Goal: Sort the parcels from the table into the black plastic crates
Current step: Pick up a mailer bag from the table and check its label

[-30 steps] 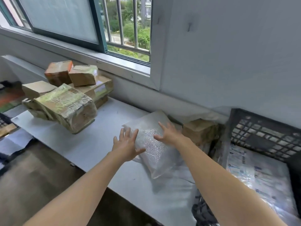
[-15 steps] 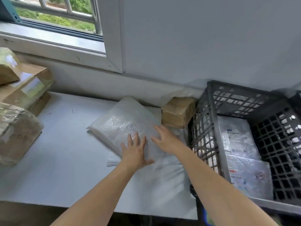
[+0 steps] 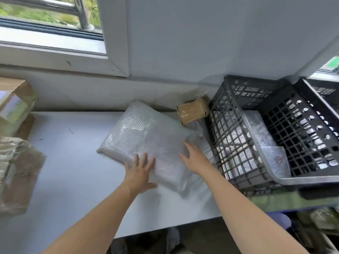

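Note:
A flat bubble-wrap parcel (image 3: 146, 136) lies on the white table (image 3: 73, 171), near its middle. My left hand (image 3: 140, 173) lies flat on the parcel's near left edge with fingers spread. My right hand (image 3: 193, 157) touches its near right corner, fingers straight. A small brown taped box (image 3: 192, 110) stands behind the parcel by the wall. To the right stands a black plastic crate (image 3: 229, 140) with pale bagged parcels (image 3: 264, 142) inside.
Taped cardboard parcels (image 3: 16, 173) sit at the table's left end, with more boxes (image 3: 14, 105) behind them. A second black crate (image 3: 322, 96) stands at the far right. The window sill (image 3: 55, 57) runs above the table.
The view has swung right and down, so both crates now show. Both hands have stayed on the bubble-wrap parcel, and the parcel lies in about the same place.

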{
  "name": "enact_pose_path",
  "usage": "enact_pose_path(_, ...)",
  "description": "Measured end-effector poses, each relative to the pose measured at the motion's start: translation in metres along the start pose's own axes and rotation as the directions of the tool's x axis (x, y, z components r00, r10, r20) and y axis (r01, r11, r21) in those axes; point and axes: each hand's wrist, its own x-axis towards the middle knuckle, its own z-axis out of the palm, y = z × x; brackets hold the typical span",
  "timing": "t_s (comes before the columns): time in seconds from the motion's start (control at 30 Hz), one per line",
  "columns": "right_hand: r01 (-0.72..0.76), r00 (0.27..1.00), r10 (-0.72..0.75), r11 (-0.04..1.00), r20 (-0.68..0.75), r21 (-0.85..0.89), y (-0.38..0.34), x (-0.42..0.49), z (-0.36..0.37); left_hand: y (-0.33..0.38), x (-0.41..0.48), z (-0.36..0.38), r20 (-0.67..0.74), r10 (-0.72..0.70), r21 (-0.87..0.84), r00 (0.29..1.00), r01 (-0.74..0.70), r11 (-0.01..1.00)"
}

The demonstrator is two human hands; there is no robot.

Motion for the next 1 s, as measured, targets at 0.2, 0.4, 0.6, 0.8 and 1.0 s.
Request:
enact_pose_path(0.2, -0.226, 0.973, 0.228, 0.941, 0.021, 0.251, 0.001, -0.004, 0.021, 0.006, -0.008, -0.002, 0.008, 0.026, -0.055, 1.0, -0.026, 0.998)
enact_pose_path(0.4, -0.217, 0.973, 0.228, 0.888, 0.023, 0.404, 0.003, -0.008, 0.033, 0.025, -0.011, 0.001, -0.001, 0.055, -0.006, 0.998, -0.055, 0.998)
enact_pose_path(0.6, -0.223, 0.973, 0.22, 0.836, 0.065, 0.502, -0.003, -0.01, 0.024, 0.037, -0.012, -0.01, -0.048, 0.116, 0.033, 0.992, -0.115, 0.993)
enact_pose_path(0.8, -0.24, 0.971, 0.19, 0.786, 0.146, 0.57, -0.012, -0.02, 0.028, 0.045, -0.02, -0.016, 0.019, 0.187, 0.212, 0.982, -0.187, 0.959)
enact_pose_path(1.0, -0.094, 0.995, 0.075, 0.942, 0.07, 0.324, -0.004, -0.019, 0.032, 0.049, -0.021, 0.001, 0.004, 0.255, 0.32, 0.967, -0.243, 0.916)
